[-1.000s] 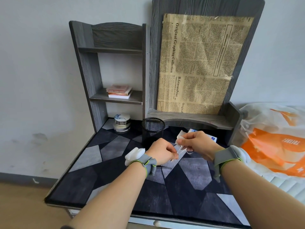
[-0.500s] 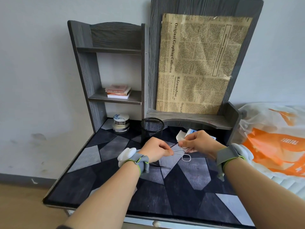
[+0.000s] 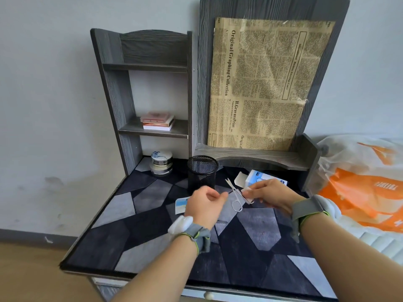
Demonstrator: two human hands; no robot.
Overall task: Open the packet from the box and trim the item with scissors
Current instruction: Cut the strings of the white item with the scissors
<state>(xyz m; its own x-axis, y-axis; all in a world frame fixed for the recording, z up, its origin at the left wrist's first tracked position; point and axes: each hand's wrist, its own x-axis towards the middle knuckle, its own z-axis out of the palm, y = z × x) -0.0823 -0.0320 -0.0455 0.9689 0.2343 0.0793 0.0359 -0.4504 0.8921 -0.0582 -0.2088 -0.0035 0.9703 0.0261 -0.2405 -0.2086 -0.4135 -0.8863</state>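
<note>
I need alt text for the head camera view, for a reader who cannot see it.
Two bare hands meet over a dark patterned desk mat: the right hand holds small scissors and a white item, the left hand is loosely curled beside them. Behind stand a blue-white box with its flap open and a black mesh cup.

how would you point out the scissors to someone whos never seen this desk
Start at the black mesh cup on the patterned desk mat. Just to its right, between the two hands, lie the small scissors. They are thin, silver metal, blades open toward the shelf, unlike the white box behind.
</note>
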